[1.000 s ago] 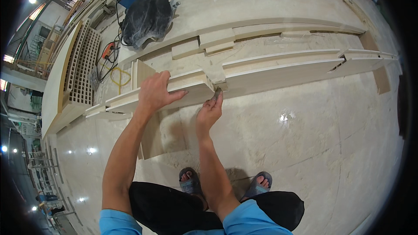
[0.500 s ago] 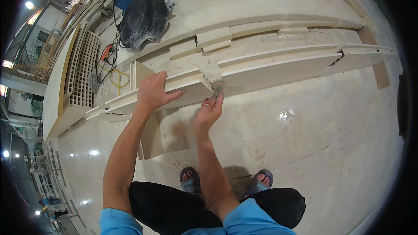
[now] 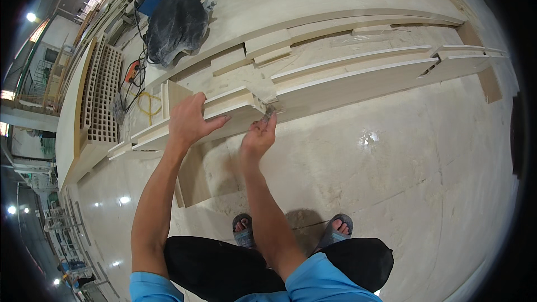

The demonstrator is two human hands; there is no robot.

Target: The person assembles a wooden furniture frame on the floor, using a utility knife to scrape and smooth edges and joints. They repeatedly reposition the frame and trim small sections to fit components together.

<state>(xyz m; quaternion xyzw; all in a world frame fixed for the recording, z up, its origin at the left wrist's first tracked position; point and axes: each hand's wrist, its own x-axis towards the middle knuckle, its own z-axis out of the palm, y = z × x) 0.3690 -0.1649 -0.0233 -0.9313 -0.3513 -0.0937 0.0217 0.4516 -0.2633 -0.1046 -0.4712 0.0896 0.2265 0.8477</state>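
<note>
A long pale channel-shaped board (image 3: pixel 224 113) stands propped off the floor, and my left hand (image 3: pixel 187 121) grips its top edge. The fingers go over the far side, where they are partly hidden, and the thumb lies along the near face. Pinched in my right hand (image 3: pixel 258 138) is a small flat grey scraper-like blade (image 3: pixel 269 113); its exact kind is hard to make out. Its tip touches the right end of this board, at the gap before a longer pale board (image 3: pixel 352 79).
Behind lies another long pale beam (image 3: pixel 324 29) with short blocks beside it. A dusty black bag (image 3: pixel 178 22) on a blue machine, dark cables and an orange tool part (image 3: pixel 132 71) sit at the far left. A slotted panel (image 3: pixel 103 95) leans left. Brown supports (image 3: pixel 489 85) hold the boards up.
Both hands and the boards appear slightly further left in the picture, as the view has shifted. The right hand stays at the board's end with the blade, its wrist turned slightly.
</note>
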